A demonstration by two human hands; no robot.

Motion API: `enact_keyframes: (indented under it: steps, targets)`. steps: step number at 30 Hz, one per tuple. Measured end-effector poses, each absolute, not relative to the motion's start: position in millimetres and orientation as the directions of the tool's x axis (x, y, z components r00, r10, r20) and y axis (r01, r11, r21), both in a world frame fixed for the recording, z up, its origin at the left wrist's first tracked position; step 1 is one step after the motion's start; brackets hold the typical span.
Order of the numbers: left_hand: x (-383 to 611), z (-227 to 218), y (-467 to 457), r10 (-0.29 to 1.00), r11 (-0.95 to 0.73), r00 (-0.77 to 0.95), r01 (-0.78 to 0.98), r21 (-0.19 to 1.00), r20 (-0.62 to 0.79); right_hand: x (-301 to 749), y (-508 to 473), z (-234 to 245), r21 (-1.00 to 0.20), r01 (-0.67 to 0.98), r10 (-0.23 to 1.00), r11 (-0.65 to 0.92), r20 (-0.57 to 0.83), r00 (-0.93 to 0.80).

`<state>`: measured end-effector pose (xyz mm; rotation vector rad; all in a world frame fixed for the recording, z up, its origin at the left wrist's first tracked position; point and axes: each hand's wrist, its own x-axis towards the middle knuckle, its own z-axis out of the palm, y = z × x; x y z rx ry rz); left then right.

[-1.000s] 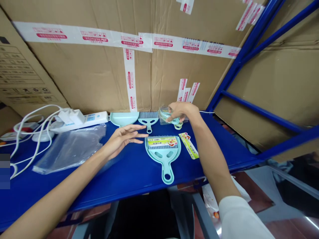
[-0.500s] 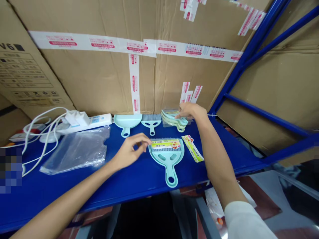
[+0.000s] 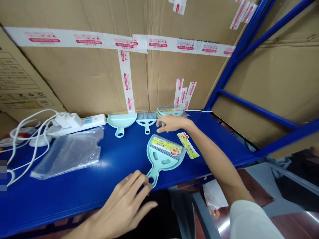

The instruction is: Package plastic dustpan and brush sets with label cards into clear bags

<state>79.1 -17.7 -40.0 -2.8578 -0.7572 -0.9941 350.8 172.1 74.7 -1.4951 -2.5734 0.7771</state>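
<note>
A light-blue dustpan (image 3: 152,156) lies on the blue table with a matching brush (image 3: 164,160) nested in it and a yellow-green label (image 3: 166,146) across the bristles. At the handle end is my left hand (image 3: 127,199), its fingertips touching the handle and its thumb stretched away. My right hand (image 3: 173,122) hovers behind the set with curved fingers apart and nothing visible in them. It partly hides a stack of bagged dustpan sets (image 3: 171,111). Beside the nested set lies a loose label card (image 3: 187,145).
Another dustpan (image 3: 121,122) and another brush (image 3: 146,122) stand along the cardboard box (image 3: 99,79) at the back. Clear plastic bags (image 3: 72,151) lie left, near a power strip (image 3: 92,121) and tangled white cables (image 3: 37,139). A blue metal frame (image 3: 259,108) borders the right side.
My left hand has come down and nearer, from the label to the handle. The nested set has turned, its handle swinging left. My right hand has moved left, off the bagged stack.
</note>
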Motion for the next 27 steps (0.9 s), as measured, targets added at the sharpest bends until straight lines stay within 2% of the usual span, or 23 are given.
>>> enact_keyframes:
  steps: [3,6,9,11,15,18,22,25,27]
  targets:
    - [72,-52,-33,0.535,-0.797,0.565,0.584,0.154,0.628,362,159,60,-0.570,0.736,0.820,0.366,-0.176,-0.545]
    - [77,-58,-33,0.593,-0.751,0.520,0.632,0.191,0.614,369,151,51,-0.654,0.692,0.867,0.304,-0.111,-0.486]
    - [87,-57,-26,0.622,-0.737,0.522,0.641,0.213,0.583,369,146,46,-0.673,0.701,0.932,0.236,-0.047,-0.359]
    - [91,-57,-22,0.640,-0.735,0.508,0.623,0.268,0.576,368,146,43,-0.695,0.691,0.952,0.199,-0.030,-0.304]
    - [88,-61,-21,0.622,-0.755,0.434,0.554,0.351,0.652,369,150,35,-0.658,0.719,0.963,0.224,0.033,-0.269]
    - [77,-63,-26,0.577,-0.756,0.341,0.567,0.327,0.742,366,152,25,-0.639,0.730,0.963,0.243,0.069,-0.260]
    - [67,-62,-34,0.490,-0.745,0.235,0.613,0.263,0.839,352,147,12,-0.793,0.602,0.972,0.094,-0.057,-0.228]
    - [65,-60,-35,0.442,-0.715,0.185,0.664,0.220,0.877,338,140,5,-0.920,0.391,0.930,-0.033,-0.171,-0.325]
    - [64,-58,-31,0.427,-0.671,0.157,0.715,0.196,0.891,332,138,4,-0.963,0.217,0.881,-0.158,-0.237,-0.408]
